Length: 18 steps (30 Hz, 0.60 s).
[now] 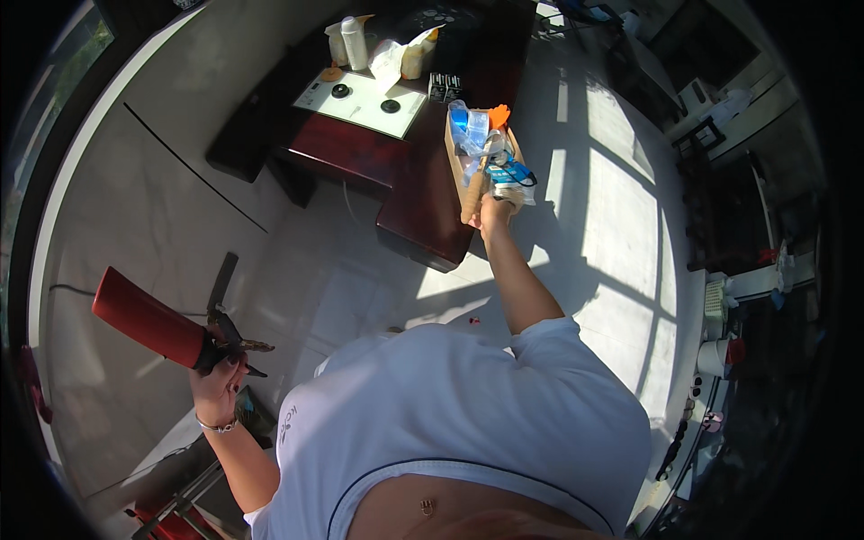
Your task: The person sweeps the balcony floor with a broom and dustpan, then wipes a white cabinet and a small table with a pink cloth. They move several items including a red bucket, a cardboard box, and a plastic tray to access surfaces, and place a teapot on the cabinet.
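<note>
My left hand (219, 385), with a bracelet at the wrist, grips the dark lower end of a tapered red container (152, 317). Dark tools (229, 324), one with a flat blade-like end, are bunched beside the container at the same hand; their exact kind is unclear. My right hand (496, 210) grips the near end of an open cardboard box (455, 158) at the right edge of the dark table. Inside lie a tool with a tan handle (476, 189), clear plastic packets (478, 125), a blue-and-white package (507, 174) and an orange item (499, 116).
A dark red wooden table (337, 152) bears a white hob-like panel (364, 108), a white bottle (353, 44), tissue (388, 64) and small black boxes (444, 88). A black rod (196, 167) shows at left. Metal legs (182, 503) stand at lower left, shoes (675, 445) at right.
</note>
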Motion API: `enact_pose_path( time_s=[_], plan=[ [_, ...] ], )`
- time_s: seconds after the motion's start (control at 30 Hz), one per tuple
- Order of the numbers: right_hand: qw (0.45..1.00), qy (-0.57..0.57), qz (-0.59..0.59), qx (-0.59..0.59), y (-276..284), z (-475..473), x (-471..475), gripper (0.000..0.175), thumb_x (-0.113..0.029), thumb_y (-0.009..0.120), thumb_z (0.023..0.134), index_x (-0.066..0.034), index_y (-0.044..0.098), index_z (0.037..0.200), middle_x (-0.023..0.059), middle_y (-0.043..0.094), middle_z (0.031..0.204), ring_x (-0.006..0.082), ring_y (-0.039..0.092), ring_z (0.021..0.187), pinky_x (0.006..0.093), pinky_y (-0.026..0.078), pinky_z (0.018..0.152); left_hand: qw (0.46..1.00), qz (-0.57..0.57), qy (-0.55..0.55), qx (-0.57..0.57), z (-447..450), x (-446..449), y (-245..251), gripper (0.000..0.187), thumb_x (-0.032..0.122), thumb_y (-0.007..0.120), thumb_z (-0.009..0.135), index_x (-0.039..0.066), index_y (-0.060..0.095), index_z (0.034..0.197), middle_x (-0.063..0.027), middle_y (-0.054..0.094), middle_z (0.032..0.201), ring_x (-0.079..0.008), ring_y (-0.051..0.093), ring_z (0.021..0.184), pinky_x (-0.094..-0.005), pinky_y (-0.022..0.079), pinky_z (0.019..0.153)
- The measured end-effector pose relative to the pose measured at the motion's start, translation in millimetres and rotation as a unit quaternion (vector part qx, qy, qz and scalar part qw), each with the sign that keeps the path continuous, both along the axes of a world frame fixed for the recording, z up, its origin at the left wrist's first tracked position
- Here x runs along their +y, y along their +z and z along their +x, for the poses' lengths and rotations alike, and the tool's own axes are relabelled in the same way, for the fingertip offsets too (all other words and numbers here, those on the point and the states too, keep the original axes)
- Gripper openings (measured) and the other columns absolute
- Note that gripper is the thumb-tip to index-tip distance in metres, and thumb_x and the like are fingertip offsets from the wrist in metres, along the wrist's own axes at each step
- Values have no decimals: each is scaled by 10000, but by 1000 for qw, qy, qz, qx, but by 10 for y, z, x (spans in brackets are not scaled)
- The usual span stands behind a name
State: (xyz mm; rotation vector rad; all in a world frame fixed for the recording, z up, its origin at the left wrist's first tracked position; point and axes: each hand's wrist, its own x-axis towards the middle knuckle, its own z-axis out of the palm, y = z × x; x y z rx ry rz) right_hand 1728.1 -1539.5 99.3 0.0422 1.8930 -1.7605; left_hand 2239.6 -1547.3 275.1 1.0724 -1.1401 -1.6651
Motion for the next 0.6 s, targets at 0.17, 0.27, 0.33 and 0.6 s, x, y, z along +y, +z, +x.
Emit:
enact_pose_path(
  time_s=[0.17,0.27,0.33,0.6],
  plan=[
    [995,-86,8,-47,-407,-609,-884,311,-133,452,862,30,404,1122,155,521,838,255,551,562,420,522,450,995,39,90,-9,-26,171,152,337,-44,469,711,22,437,1040,-102,550,664,-54,388,421,-180,310,400],
    [996,-54,51,-39,-475,-933,-1263,264,-174,439,884,40,493,1030,142,530,820,252,569,633,421,521,452,988,52,138,-47,-63,269,212,318,-36,475,715,26,449,1026,-92,550,653,-48,381,408,-174,300,384],
    [996,-55,47,-49,-450,-1146,-1481,251,-191,439,902,8,483,1049,108,526,813,224,510,573,383,504,445,983,60,162,-61,-104,311,238,308,-34,481,714,29,451,1013,-89,551,652,-46,381,406,-171,296,380],
    [981,46,-144,-119,-409,-1604,-2128,409,-215,494,851,-18,397,1196,181,475,1113,363,543,950,501,463,828,980,90,150,-92,-413,258,374,332,0,524,672,42,451,993,-76,557,644,-45,412,422,-161,285,379]
  ],
)
